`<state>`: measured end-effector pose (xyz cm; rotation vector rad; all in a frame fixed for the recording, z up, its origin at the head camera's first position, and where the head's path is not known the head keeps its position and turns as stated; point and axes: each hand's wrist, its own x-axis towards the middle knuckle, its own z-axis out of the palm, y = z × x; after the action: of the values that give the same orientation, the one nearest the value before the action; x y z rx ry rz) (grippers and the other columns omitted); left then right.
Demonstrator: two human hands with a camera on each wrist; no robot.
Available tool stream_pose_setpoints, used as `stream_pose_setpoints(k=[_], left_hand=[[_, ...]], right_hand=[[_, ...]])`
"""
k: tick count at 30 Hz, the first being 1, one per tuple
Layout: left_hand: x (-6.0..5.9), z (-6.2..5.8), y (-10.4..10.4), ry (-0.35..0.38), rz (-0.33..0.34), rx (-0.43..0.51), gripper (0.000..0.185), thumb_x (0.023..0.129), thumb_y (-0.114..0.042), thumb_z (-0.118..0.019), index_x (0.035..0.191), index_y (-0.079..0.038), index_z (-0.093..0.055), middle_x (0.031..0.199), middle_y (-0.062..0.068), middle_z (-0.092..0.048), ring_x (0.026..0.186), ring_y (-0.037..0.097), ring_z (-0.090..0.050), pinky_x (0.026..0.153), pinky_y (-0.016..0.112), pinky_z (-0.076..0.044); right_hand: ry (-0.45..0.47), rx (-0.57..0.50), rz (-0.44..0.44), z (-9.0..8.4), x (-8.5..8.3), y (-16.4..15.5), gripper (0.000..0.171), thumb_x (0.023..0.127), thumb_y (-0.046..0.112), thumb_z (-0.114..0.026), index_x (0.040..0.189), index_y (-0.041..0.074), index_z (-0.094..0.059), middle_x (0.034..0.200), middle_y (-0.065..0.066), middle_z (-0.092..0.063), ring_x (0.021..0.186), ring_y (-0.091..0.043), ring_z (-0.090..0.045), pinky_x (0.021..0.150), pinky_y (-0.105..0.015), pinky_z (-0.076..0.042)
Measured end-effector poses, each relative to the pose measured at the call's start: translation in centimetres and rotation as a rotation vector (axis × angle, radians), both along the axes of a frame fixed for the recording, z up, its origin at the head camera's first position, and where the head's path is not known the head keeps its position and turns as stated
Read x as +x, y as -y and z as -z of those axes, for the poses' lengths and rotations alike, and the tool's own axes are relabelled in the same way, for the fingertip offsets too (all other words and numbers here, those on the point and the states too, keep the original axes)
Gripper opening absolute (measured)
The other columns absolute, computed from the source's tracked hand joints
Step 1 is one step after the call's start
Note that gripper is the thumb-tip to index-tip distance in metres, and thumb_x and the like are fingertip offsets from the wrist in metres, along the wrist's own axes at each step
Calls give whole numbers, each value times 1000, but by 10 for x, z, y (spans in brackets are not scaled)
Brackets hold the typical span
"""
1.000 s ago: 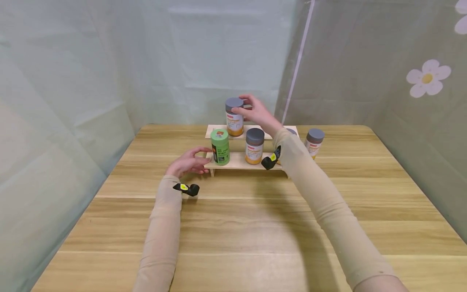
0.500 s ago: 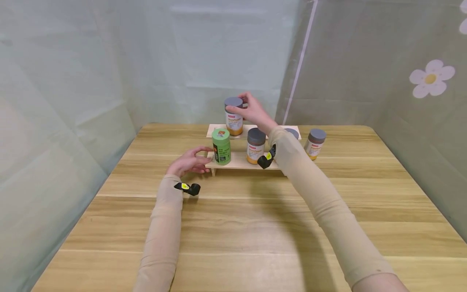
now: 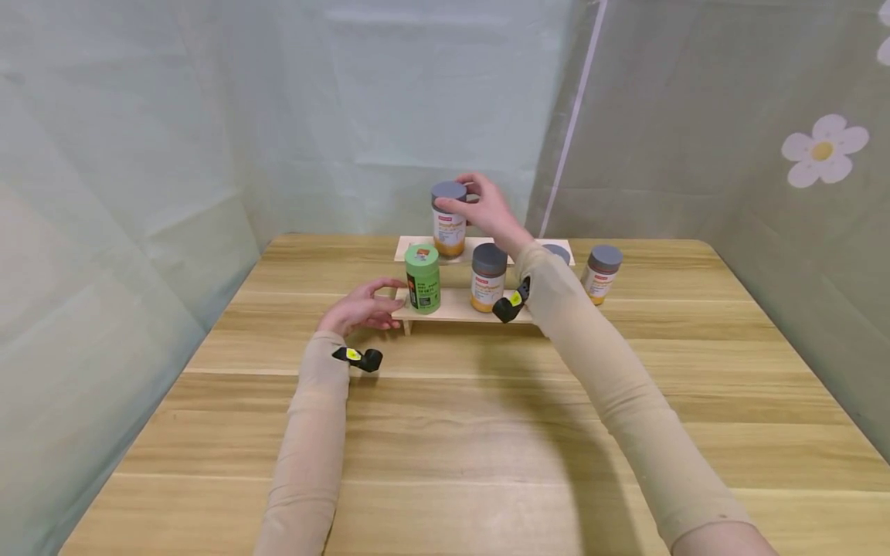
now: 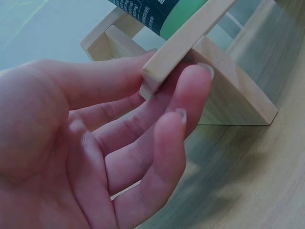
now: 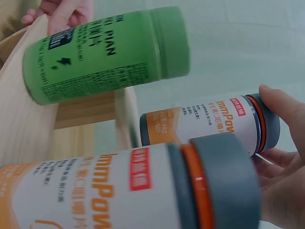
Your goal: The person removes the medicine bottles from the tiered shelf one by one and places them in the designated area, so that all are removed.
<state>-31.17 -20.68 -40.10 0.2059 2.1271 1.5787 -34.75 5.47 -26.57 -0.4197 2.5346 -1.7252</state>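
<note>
Over the last second the right hand (image 3: 487, 207) had lowered the grey-lidded jar (image 3: 448, 220) slightly onto the upper step of the wooden rack (image 3: 455, 307), and its fingers (image 5: 281, 107) still curled round the lid, so the jar seemed seated at the back left of the rack but not yet let go. The left hand (image 3: 361, 309) had stayed put, its fingers (image 4: 157, 112) pinching the rack's lower left corner. In front stood a green jar (image 3: 422, 278) and a second grey-lidded jar (image 3: 488, 276), which the right forearm had to clear; another jar (image 3: 601, 272) stood on the tabletop (image 3: 445, 432) to the right.
</note>
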Motion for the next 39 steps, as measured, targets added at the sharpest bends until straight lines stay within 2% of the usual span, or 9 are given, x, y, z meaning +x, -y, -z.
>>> stream_pose_setpoints(k=[5, 12, 20, 25, 31, 39], left_hand=[[-1, 0, 2, -5, 0, -4, 56, 97, -22, -60, 146, -14, -35, 102, 1, -67, 74, 11, -70, 70, 25, -56], [-1, 1, 5, -6, -8, -15, 56, 96, -23, -60, 146, -15, -35, 107, 5, -67, 74, 12, -70, 71, 26, -57], [0, 1, 6, -13, -10, -16, 55, 97, -23, -60, 146, -15, -35, 100, 1, -67, 73, 12, -70, 70, 26, -56], [0, 1, 6, -13, -2, -26, 56, 97, -24, -59, 147, -15, -34, 112, 10, -66, 74, 11, -69, 72, 27, -57], [0, 2, 7, -18, -3, -25, 55, 97, -23, -59, 146, -15, -35, 125, 19, -60, 77, 11, -69, 73, 26, -56], [0, 3, 14, -35, 0, -51, 54, 98, -25, -58, 145, -14, -35, 115, 13, -64, 77, 12, -67, 74, 27, -56]], right_hand=[[-39, -39, 8, -6, 4, -5, 57, 88, 33, -71, 136, 16, -45, 140, -9, -51, 120, -22, -54, 92, -38, -51], [-42, -82, 25, -9, 3, -12, 55, 87, 30, -73, 134, 15, -48, 138, -8, -54, 119, -22, -57, 92, -37, -52], [-37, -114, 76, -8, 1, -26, 54, 87, 30, -72, 134, 16, -49, 135, -9, -56, 118, -21, -57, 93, -38, -51], [-41, -125, 115, -11, 1, -35, 54, 88, 30, -72, 134, 15, -49, 136, -9, -56, 119, -21, -57, 94, -37, -51], [-64, -161, 154, -13, 3, -45, 52, 86, 28, -74, 131, 16, -52, 128, -7, -58, 111, -18, -58, 89, -34, -50], [-95, -129, 207, -12, 3, -57, 51, 84, 28, -75, 129, 14, -54, 127, -8, -59, 108, -18, -58, 87, -30, -48]])
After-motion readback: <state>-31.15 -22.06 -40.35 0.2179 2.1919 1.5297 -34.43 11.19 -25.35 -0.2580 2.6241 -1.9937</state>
